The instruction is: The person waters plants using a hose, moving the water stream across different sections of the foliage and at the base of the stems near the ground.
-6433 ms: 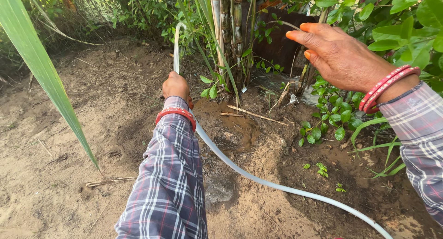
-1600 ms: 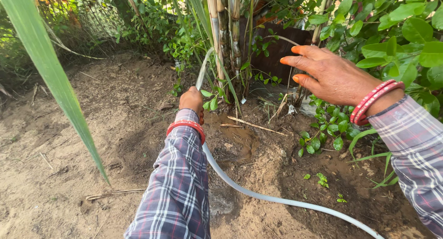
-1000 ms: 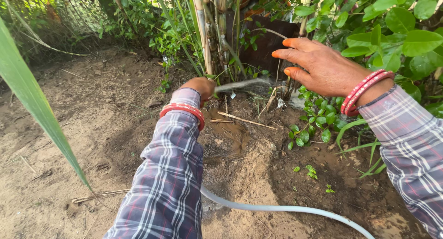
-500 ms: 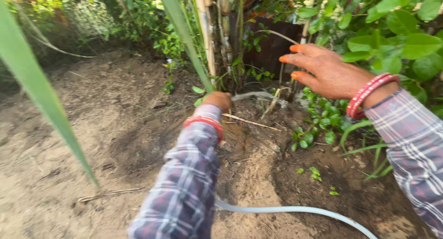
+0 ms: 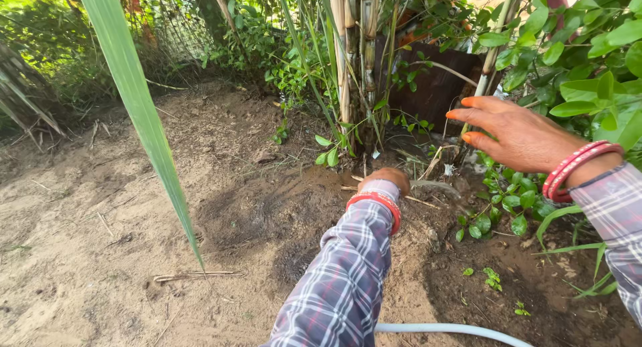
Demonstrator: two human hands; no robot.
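Note:
My left hand (image 5: 389, 178) is low over the wet soil at the foot of a clump of cane stalks (image 5: 352, 59), closed around the end of a pale hose (image 5: 447, 329). The hose end points right and water (image 5: 435, 186) runs from it onto the ground. The rest of the hose shows only along the bottom edge, behind my plaid sleeve. My right hand (image 5: 513, 134) hovers to the right with fingers spread, holding nothing, above small leafy plants (image 5: 498, 206). Both wrists wear red bangles.
A long green leaf blade (image 5: 139, 99) hangs across the left. A wire fence (image 5: 160, 19) and shrubs close the back. Broad-leaved bushes (image 5: 588, 46) crowd the right. Bare sandy soil (image 5: 87, 253) with dry twigs spreads at the left.
My left hand has swung the hose end from pointing up to pointing right and lowered it to the base of the stalks. The view has shifted left. My right hand stays spread.

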